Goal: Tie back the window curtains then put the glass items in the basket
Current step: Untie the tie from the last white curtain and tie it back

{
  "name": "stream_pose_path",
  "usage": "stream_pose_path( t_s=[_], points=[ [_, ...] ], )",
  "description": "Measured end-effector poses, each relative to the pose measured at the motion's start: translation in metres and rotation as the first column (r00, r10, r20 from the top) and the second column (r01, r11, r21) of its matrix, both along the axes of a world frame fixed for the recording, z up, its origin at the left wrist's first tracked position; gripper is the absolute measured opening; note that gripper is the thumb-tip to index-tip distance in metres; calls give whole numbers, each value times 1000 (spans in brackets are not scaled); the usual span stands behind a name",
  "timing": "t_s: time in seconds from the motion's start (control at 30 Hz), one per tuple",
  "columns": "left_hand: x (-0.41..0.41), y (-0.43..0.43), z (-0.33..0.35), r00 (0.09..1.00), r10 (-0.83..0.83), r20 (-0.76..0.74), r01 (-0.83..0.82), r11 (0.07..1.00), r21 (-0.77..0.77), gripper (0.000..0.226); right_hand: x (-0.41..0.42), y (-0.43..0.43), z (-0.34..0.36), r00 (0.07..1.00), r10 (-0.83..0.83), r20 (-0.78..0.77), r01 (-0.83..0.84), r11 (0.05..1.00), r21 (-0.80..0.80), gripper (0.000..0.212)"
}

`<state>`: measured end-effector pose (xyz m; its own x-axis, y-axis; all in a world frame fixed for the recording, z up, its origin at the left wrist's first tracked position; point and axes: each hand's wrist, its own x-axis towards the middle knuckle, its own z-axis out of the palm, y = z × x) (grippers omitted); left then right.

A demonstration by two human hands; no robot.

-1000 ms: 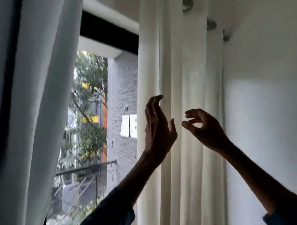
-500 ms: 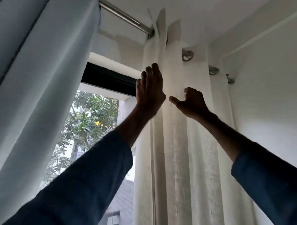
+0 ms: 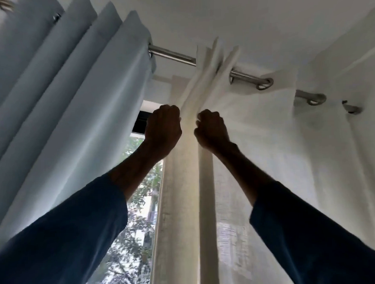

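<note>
A cream sheer curtain (image 3: 256, 139) hangs from a steel rod (image 3: 173, 55) at the right of the window. Both my arms reach up high. My left hand (image 3: 162, 130) grips the curtain's bunched top folds from the left, fingers curled. My right hand (image 3: 211, 130) grips the same folds from the right, just below the rod. The folds between the two hands are pulled together and blurred. A pale blue curtain (image 3: 74, 103) hangs in pleats at the left. No glass items or basket are in view.
The window (image 3: 139, 198) shows trees outside between the two curtains. Metal eyelet rings (image 3: 265, 85) sit on the rod to the right, and a wall bracket (image 3: 351, 108) ends it near the white wall. The ceiling is close above.
Both hands rose toward the rod and closed from open, reaching fingers into fists on the cream curtain's top folds. The view tilted further upward.
</note>
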<state>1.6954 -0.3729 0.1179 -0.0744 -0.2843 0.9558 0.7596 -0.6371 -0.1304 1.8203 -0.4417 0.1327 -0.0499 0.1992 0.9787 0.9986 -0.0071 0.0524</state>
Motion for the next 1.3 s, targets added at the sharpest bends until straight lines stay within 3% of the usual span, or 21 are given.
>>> stream_pose_path(
  t_s=[0.2,0.33,0.47,0.57,0.63,0.8,0.93,1.07,1.2,1.3],
  points=[
    [-53,-15,2,989,131,61,-130,991,-30,13,-63,-10,4,974,164,157,-165,986,-9,10],
    [-73,-17,3,982,108,154,-85,985,-152,15,-45,-17,-2,977,183,111,-183,983,-15,21],
    [-46,-41,-8,999,-39,37,47,971,-234,13,-3,-18,-31,985,167,46,-170,983,73,13],
    [-13,-61,-27,986,-85,-140,43,959,-280,42,19,-35,-56,990,133,39,-136,986,94,25],
    [6,-72,-46,962,-145,-229,81,960,-269,48,29,-44,-72,992,124,23,-126,983,136,34],
    [34,-64,-81,921,-265,-287,165,930,-329,14,43,-48,-119,984,172,-38,-160,962,219,10],
    [38,-61,-101,895,-303,-327,185,920,-345,43,42,-47,-154,981,191,41,-196,952,234,12],
    [37,-64,-128,875,-395,-280,202,824,-529,41,40,-49,-185,977,198,79,-208,966,156,16],
    [34,-66,-150,777,-614,-139,349,604,-717,37,42,-43,-208,980,169,109,-180,978,101,24],
    [30,-67,-157,736,-676,-36,405,482,-777,37,47,-35,-217,986,110,127,-122,988,92,33]
  ],
)
